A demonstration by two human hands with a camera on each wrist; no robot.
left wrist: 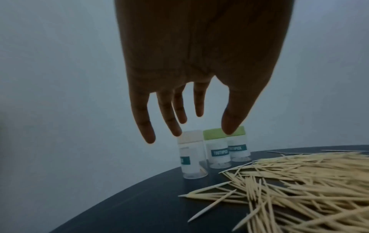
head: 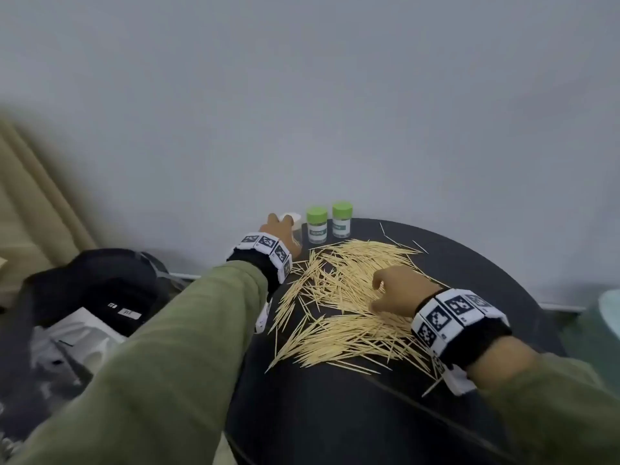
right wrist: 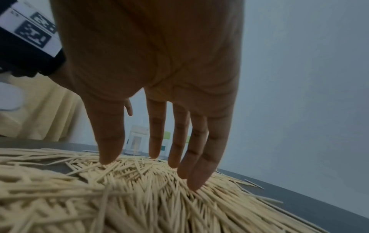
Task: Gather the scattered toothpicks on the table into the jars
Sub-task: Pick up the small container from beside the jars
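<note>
A wide heap of pale wooden toothpicks (head: 349,303) (right wrist: 139,197) (left wrist: 299,186) covers the middle of the round black table (head: 335,414). Three small clear jars stand at the table's far edge: a white-capped jar (left wrist: 192,155) (head: 292,226) on the left, and two green-capped jars (head: 316,224) (head: 342,219) beside it. My left hand (head: 280,229) (left wrist: 189,126) hovers over the white-capped jar with fingers spread and straight, not clasping it. My right hand (head: 396,292) (right wrist: 159,157) lies on the heap, its straight fingertips (right wrist: 110,157) touching the toothpicks.
A black bag (head: 97,290) with white packaging (head: 80,333) sits left of the table, below its level. A beige curtain (head: 30,203) hangs at the far left. The grey wall (head: 335,95) runs directly behind the jars. A pale green object (head: 607,317) shows at the right edge.
</note>
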